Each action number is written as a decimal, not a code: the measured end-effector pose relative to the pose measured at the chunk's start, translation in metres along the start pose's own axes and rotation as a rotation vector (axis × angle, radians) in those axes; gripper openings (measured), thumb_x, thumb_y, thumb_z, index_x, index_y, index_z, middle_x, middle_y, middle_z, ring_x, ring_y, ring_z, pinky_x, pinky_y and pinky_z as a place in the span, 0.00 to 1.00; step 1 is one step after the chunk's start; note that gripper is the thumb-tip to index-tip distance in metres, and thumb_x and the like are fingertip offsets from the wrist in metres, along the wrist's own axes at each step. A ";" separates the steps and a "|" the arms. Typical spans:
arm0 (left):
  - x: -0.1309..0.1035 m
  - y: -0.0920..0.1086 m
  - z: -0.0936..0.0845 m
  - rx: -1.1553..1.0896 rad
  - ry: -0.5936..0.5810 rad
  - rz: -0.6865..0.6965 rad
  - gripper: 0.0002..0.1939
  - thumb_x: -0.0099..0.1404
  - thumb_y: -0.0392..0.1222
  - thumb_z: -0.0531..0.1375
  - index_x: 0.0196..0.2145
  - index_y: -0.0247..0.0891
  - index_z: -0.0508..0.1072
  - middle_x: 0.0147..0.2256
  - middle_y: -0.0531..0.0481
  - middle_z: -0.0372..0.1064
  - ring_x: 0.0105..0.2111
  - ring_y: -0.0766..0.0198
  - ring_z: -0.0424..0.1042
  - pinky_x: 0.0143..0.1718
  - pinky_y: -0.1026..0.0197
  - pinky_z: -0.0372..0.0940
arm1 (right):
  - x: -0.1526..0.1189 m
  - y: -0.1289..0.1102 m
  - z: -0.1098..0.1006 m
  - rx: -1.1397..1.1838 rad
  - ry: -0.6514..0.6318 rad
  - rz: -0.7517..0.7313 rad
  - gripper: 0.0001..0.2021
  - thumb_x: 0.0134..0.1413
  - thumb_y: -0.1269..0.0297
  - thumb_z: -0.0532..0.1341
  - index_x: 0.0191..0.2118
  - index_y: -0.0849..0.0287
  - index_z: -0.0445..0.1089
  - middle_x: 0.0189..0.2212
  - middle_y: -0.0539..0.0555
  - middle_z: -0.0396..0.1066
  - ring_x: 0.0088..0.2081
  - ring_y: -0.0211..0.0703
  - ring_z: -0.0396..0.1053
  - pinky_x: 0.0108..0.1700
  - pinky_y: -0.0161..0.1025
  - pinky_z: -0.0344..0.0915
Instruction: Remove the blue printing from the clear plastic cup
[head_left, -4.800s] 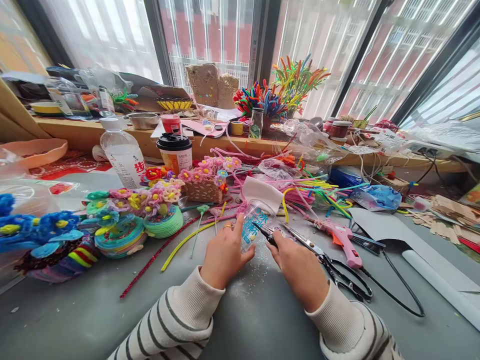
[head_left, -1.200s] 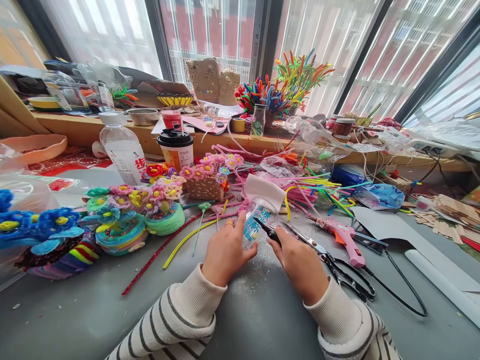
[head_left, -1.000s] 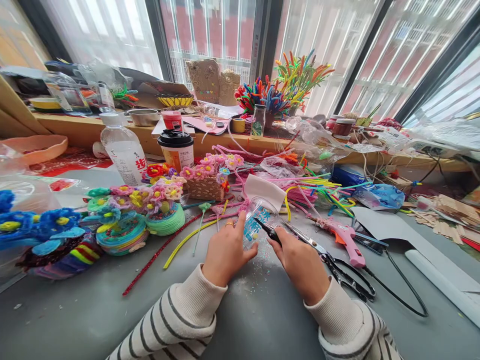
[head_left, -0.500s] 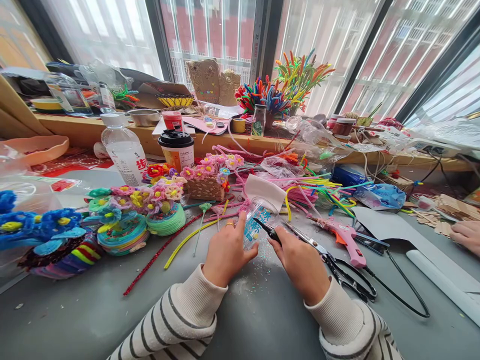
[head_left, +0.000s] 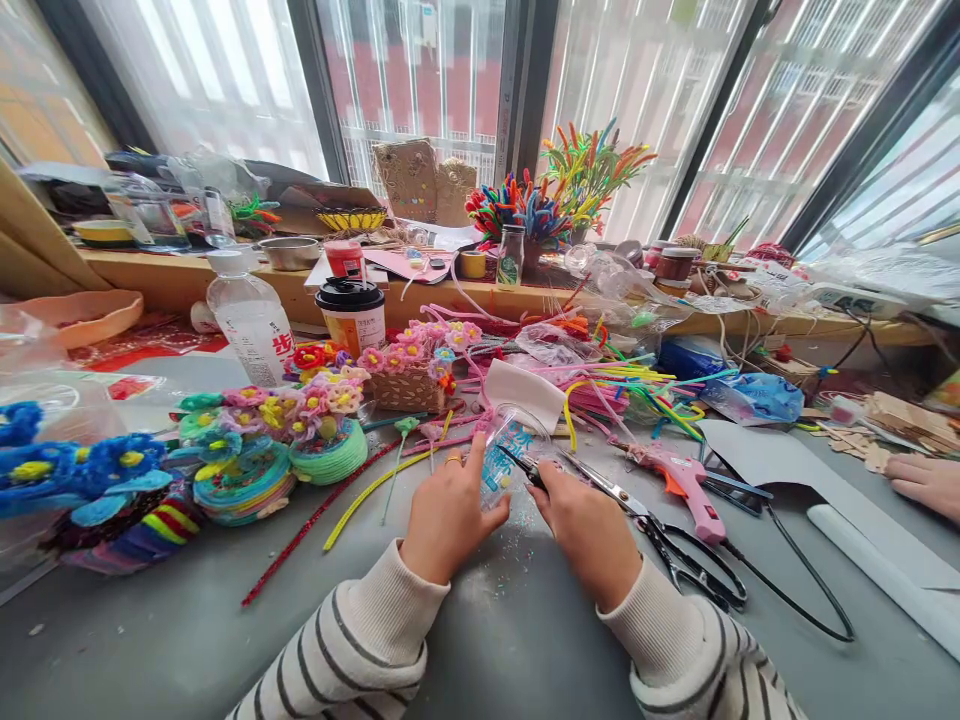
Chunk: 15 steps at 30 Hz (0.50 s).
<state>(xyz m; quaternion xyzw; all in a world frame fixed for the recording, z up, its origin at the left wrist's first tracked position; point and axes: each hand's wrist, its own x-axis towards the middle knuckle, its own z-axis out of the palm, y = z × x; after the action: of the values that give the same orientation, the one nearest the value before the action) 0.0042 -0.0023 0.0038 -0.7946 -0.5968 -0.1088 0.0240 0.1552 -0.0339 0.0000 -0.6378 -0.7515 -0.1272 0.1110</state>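
Left hand (head_left: 448,515) closed around a clear plastic cup (head_left: 495,470) with blue print, index finger along the side, thumb at the near end; cup lies tilted on the grey table (head_left: 502,660), mid-view, between the two hands; right hand (head_left: 589,530) closed tight on a black-handled tool (head_left: 531,470), dark tip at the cup wall, whether touching or just above cannot tell; exact tool type unclear, mostly covered by the fingers; colored specks (head_left: 514,545) scattered on the table just below the cup.

Crowding: curled white sheet (head_left: 529,393) right behind the cup; big scissors (head_left: 637,508) just beside the right hand, handles pointing toward the wearer; pink glue gun (head_left: 690,490) past them; pipe-cleaner heap (head_left: 592,385) behind, filling the space up to the sill; yellow pipe cleaner (head_left: 367,498) and red pipe cleaner (head_left: 315,527) lie left of the left hand; green flower pot (head_left: 330,455) and other flower crafts further left; woven box (head_left: 409,388) with pink flowers behind; black-lidded drink cup (head_left: 352,315) and water bottle (head_left: 251,325) behind those; white roll (head_left: 877,570) at right; another person's hand (head_left: 926,482) at the right edge, near wooden sticks (head_left: 915,425), well apart from the wearer's hands.
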 end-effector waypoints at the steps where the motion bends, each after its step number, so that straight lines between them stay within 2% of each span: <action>1: 0.000 0.000 0.000 0.000 -0.003 -0.005 0.34 0.57 0.51 0.51 0.57 0.34 0.49 0.36 0.42 0.66 0.34 0.56 0.69 0.30 0.61 0.61 | 0.001 -0.001 -0.001 0.007 -0.001 -0.004 0.07 0.57 0.62 0.50 0.35 0.57 0.63 0.24 0.49 0.72 0.23 0.39 0.70 0.19 0.34 0.52; 15: -0.001 0.000 -0.003 0.014 0.001 0.011 0.33 0.57 0.52 0.51 0.57 0.34 0.50 0.37 0.42 0.66 0.35 0.56 0.69 0.32 0.61 0.62 | -0.005 -0.002 -0.008 -0.041 -0.026 0.008 0.08 0.57 0.62 0.50 0.35 0.57 0.63 0.23 0.49 0.71 0.22 0.40 0.70 0.18 0.34 0.51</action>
<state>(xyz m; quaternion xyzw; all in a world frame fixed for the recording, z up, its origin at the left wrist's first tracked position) 0.0040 -0.0037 0.0065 -0.7976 -0.5931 -0.1050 0.0308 0.1537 -0.0417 0.0055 -0.6444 -0.7476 -0.1338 0.0889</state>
